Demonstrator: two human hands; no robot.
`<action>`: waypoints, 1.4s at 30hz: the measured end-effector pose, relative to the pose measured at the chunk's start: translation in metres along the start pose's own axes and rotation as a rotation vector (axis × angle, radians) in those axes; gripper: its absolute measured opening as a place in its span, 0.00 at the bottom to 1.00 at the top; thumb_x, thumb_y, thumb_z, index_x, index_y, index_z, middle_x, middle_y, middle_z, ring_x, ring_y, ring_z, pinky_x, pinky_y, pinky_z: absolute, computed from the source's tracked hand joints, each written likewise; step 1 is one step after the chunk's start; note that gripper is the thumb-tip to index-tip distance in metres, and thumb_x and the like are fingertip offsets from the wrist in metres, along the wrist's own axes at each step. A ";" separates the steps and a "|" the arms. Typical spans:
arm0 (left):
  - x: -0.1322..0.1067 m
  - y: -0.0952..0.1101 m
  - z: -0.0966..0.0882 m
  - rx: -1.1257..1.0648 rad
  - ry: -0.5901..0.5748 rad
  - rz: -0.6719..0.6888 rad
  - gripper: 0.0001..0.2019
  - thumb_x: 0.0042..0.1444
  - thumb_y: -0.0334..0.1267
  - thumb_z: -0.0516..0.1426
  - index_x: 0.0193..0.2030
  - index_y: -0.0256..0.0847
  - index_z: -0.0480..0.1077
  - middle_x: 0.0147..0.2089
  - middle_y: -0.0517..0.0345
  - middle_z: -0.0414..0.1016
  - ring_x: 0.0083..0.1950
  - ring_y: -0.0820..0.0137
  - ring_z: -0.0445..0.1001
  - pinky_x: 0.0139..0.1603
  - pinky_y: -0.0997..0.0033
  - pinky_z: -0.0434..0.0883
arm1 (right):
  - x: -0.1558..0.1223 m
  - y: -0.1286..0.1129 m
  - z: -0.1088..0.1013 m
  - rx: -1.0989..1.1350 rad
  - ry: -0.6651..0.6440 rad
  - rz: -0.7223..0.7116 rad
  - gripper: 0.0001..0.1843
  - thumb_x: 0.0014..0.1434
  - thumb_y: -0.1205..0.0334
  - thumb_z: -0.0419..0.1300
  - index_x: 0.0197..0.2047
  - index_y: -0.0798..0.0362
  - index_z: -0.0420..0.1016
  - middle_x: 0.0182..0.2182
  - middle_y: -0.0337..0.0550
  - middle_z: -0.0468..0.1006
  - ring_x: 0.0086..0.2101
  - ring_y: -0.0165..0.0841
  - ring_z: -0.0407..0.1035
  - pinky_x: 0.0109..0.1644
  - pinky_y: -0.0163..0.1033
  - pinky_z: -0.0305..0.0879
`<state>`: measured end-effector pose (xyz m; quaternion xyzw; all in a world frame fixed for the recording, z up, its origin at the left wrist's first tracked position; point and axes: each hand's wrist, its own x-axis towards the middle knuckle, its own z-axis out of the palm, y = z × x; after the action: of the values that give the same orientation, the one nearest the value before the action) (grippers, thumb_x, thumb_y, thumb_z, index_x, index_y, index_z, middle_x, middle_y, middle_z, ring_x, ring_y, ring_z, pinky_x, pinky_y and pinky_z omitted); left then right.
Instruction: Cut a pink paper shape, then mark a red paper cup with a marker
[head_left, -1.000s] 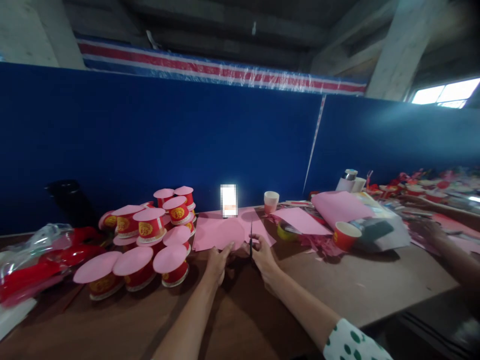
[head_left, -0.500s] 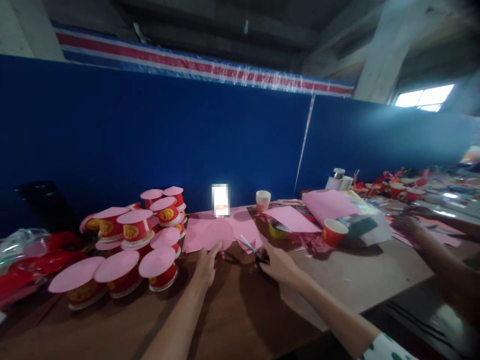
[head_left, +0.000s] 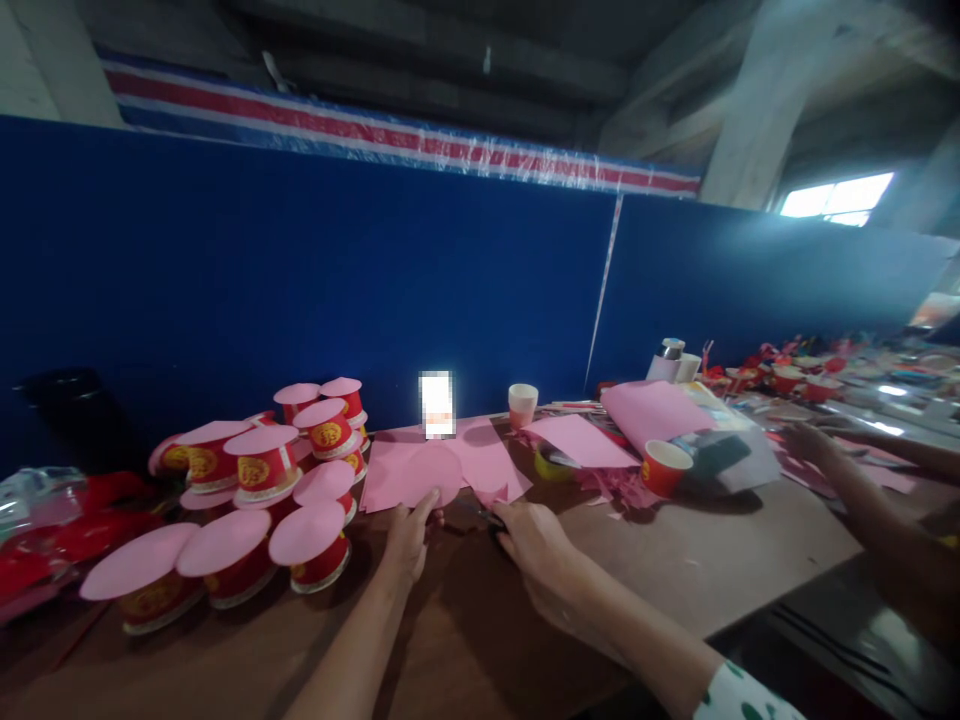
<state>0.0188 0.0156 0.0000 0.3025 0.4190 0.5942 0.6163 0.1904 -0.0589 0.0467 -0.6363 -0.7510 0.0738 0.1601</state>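
Between the thumb and fingers of my left hand is the near edge of a round pink paper disc, held above pink paper sheets. To its right, my right hand is closed around scissors, mostly covered by the fingers; whether the blades are apart I cannot tell. The scissors lie low, beside the disc and apart from it. On the left stand several red paper cups turned upside down, each topped by a pink paper cone, some stacked on others.
A pale cup stands behind the sheets. Right of my hands are a red cup, pink scraps and folded pink paper. A co-worker's hand works at far right. Red plastic wrapping lies at far left.
My right hand has turned and shifted slightly left and down, so the scissor blades that showed before are mostly hidden. My left hand still holds the disc. The view has shifted slightly.
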 end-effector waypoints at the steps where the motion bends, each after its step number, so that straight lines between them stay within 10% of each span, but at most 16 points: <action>1: 0.000 0.000 0.000 -0.001 0.000 -0.001 0.13 0.36 0.35 0.65 0.27 0.35 0.67 0.21 0.65 0.70 0.20 0.79 0.68 0.19 0.82 0.66 | 0.001 -0.002 0.000 -0.030 0.004 0.011 0.13 0.55 0.65 0.54 0.45 0.53 0.70 0.37 0.50 0.78 0.36 0.38 0.71 0.37 0.35 0.58; 42: -0.006 0.000 0.004 0.131 -0.032 0.045 0.15 0.33 0.37 0.65 0.29 0.34 0.69 0.21 0.64 0.71 0.20 0.77 0.68 0.22 0.78 0.66 | 0.040 0.001 0.017 -0.171 -0.120 -0.129 0.13 0.55 0.58 0.55 0.42 0.54 0.71 0.40 0.49 0.74 0.38 0.39 0.71 0.38 0.37 0.63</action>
<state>0.0222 0.0100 0.0031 0.3611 0.4402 0.5742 0.5883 0.1798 -0.0182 0.0367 -0.5925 -0.8021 0.0370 0.0647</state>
